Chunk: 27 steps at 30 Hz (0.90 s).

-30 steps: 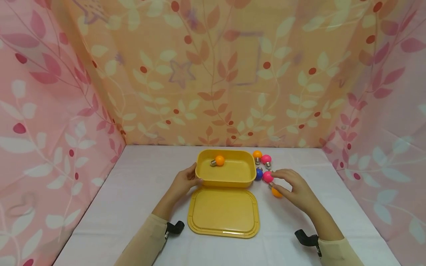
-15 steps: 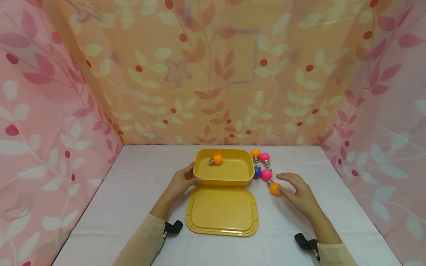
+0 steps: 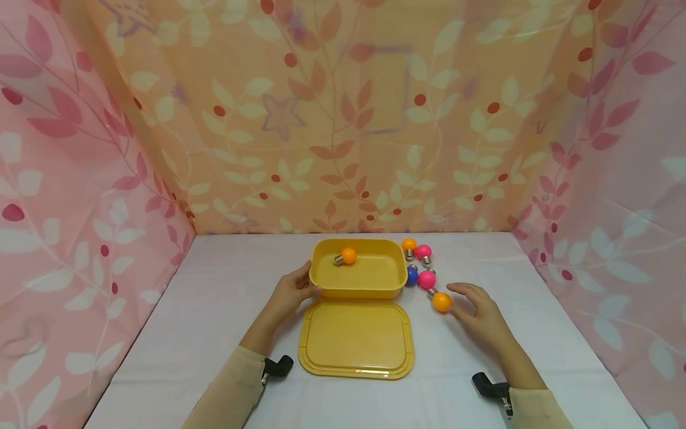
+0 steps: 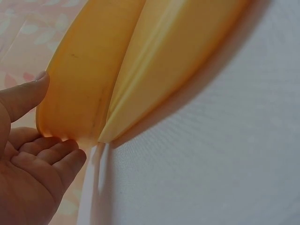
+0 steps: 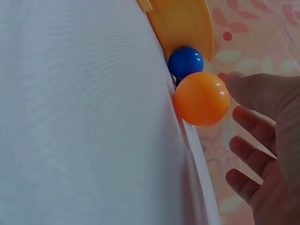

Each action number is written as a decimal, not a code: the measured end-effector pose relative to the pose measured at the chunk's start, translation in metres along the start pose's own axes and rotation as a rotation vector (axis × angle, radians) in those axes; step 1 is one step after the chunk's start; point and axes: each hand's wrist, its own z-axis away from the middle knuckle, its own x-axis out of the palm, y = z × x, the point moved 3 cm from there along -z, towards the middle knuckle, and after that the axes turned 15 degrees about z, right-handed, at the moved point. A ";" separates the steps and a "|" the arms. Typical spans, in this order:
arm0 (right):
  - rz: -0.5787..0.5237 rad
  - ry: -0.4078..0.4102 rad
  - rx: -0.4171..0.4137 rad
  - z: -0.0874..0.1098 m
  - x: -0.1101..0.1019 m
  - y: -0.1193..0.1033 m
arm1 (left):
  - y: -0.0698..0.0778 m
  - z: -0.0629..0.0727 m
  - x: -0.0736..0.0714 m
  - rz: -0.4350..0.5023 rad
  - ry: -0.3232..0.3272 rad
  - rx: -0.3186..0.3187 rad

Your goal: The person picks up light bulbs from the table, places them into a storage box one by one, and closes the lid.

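My left hand holds the left front corner of a yellow plastic box, thumb at the front and fingers at the end wall. Inside the box lies one orange toy light bulb with a silver screw base. Beside another orange bulb on the cloth is my right hand, fingers spread and gently bent. Its thumb is close to the bulb; whether they touch cannot be told. Close by lie a pink bulb and a blue bulb. The right wrist view shows that orange bulb in front of the blue one.
Flat in front of the box lies its yellow lid. Right of the box's far corner are a further orange bulb and a pink bulb. White cloth covers the table, with patterned curtains behind and at both sides.
My right hand has drawn back from above the near pink and orange bulbs to the right side of the orange one. The left hand stays at the box. The view has shifted slightly.
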 end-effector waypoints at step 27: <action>0.003 -0.100 0.074 0.002 0.017 0.010 | -0.001 0.000 -0.001 0.002 0.001 -0.009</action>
